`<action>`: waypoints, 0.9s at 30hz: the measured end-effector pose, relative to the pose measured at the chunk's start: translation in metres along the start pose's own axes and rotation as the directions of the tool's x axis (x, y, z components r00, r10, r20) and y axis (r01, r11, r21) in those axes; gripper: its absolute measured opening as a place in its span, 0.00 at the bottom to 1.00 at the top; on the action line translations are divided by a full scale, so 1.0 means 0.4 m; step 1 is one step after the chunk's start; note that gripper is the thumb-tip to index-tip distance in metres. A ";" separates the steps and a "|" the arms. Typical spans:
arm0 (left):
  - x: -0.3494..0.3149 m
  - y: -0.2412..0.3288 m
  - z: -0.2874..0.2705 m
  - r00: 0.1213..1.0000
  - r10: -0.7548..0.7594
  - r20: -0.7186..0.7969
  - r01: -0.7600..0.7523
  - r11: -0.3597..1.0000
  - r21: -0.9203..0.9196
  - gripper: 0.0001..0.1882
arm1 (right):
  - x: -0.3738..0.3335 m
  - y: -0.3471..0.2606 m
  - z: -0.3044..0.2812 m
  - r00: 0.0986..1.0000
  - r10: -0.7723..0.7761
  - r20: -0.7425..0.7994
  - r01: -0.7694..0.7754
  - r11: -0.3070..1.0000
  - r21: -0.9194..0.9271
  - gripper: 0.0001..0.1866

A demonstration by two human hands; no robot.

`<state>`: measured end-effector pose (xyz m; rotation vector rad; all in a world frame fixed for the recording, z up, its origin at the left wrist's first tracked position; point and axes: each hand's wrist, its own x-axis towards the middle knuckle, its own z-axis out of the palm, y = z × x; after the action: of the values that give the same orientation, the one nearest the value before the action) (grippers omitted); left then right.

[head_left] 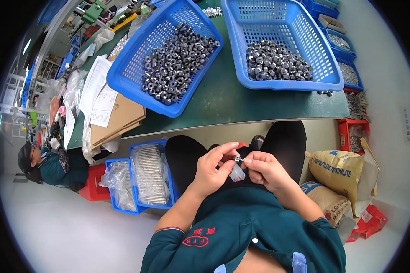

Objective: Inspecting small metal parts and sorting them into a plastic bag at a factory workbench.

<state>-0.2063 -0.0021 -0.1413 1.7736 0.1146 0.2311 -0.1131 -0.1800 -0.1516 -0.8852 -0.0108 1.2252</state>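
Over my lap, my left hand is closed, its thumb and fingers pinching a small metal nut-like piece. My right hand meets it from the right, thumb and forefinger pressed together at the piece's edge. Whatever sits in that right pinch is too small to make out. A bit of something red shows just beyond my left fingertips. Two blue plastic baskets stand on the table past my knees: the left basket and the right basket both hold heaps of similar metal nuts.
The green table ends just before my knees. Papers and flat cardboard lie at its left. Blue crates of bagged metal parts stand left of me, sacks and a red bin right. A co-worker sits far left.
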 end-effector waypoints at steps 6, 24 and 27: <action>0.014 0.017 0.002 0.976 0.212 0.038 -0.214 0.935 0.282 0.29 | -0.013 -0.005 0.007 0.968 -0.208 -0.137 0.155 0.934 -0.323 0.08; 0.078 0.104 0.031 0.832 0.400 0.385 -0.554 0.628 0.546 0.29 | -0.034 -0.045 -0.011 0.900 -0.435 -0.024 0.284 0.629 -0.724 0.09; 0.129 0.155 0.019 0.770 0.413 0.486 -0.638 0.503 0.583 0.25 | -0.029 -0.062 -0.041 0.987 -0.156 -0.041 0.143 0.962 -0.234 0.10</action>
<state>-0.1571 -0.0124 -0.0774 2.6051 -0.6820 0.4116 -0.0900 -0.2003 -0.1430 -1.1028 -0.1725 1.0691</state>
